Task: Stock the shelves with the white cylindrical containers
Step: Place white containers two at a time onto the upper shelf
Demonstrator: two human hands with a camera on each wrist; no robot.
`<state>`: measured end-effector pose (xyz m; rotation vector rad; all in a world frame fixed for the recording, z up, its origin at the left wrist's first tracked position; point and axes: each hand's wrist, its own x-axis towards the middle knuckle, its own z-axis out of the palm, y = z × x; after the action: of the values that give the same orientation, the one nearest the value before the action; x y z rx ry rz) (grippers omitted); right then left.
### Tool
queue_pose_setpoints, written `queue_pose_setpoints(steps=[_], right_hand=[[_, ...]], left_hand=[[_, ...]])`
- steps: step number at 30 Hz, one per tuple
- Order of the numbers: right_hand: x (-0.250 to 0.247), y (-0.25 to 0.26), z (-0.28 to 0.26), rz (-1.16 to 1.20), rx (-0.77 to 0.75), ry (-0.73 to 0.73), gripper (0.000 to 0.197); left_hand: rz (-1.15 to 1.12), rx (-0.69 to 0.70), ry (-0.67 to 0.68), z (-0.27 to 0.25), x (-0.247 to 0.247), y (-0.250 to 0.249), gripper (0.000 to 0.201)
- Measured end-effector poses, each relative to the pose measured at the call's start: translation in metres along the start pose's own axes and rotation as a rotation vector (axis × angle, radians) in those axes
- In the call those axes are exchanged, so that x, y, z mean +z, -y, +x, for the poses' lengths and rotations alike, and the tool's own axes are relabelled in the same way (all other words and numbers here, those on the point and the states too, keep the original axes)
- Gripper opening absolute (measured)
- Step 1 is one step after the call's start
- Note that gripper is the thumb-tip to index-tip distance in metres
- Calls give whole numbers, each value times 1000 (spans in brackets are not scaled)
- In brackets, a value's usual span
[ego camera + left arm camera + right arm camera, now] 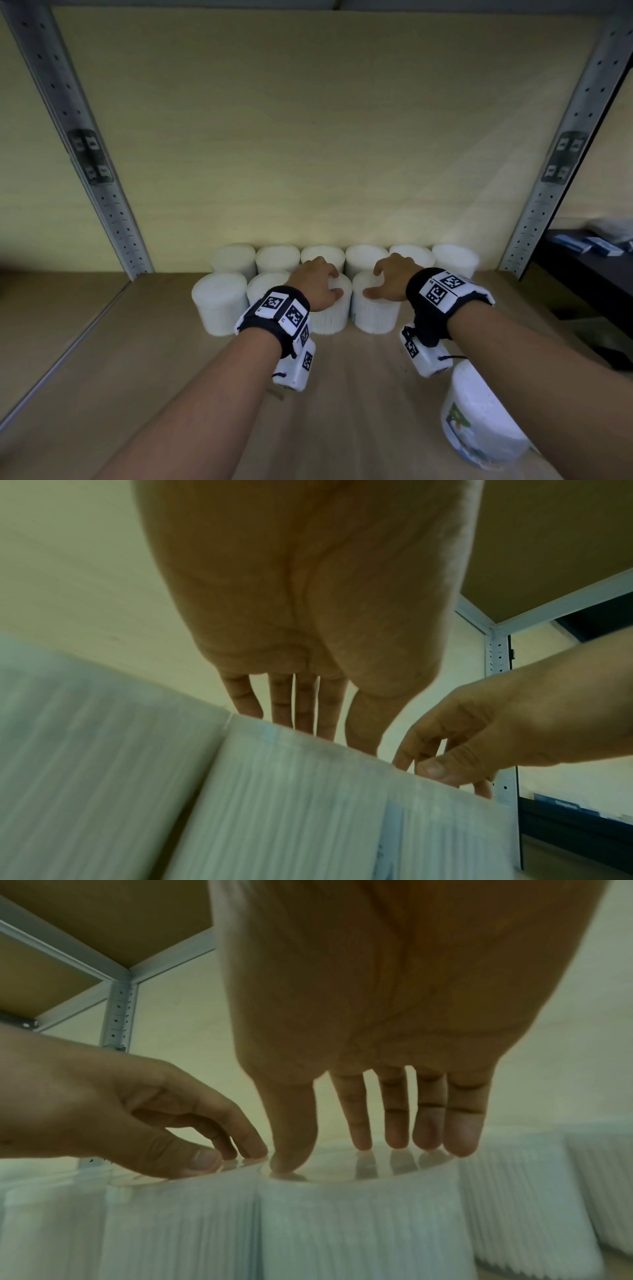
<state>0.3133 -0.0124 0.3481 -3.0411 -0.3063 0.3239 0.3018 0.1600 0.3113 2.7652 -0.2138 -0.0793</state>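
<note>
Both hands, left and right, rest fingers loosely spread on front-row containers; bare shelf lower left of frame.

White ribbed plastic cylindrical containers, upright, clear flat lids. Back row: six side by side against the rear wall of the wooden shelf board. Front row: four, touching the back row, left-aligned. One further white container with a printed label stands apart at the shelf's front right.
</note>
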Motion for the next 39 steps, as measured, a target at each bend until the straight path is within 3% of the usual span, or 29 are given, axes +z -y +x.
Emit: queue_pose_setpoints(steps=[14, 20, 30, 39], right_hand=[[-3, -5, 5, -7, -89, 90, 59], [-2, -2, 6, -31, -44, -22, 62], [-1, 1, 7, -77, -32, 61, 66], [-6, -3, 10, 38, -147, 132, 62]], left_hand=[[3, 12, -25, 1, 4, 2, 48], [-3, 21, -31, 0, 4, 3, 48], [1, 24, -26, 0, 5, 3, 49], [-4, 23, -34, 0, 5, 3, 48]])
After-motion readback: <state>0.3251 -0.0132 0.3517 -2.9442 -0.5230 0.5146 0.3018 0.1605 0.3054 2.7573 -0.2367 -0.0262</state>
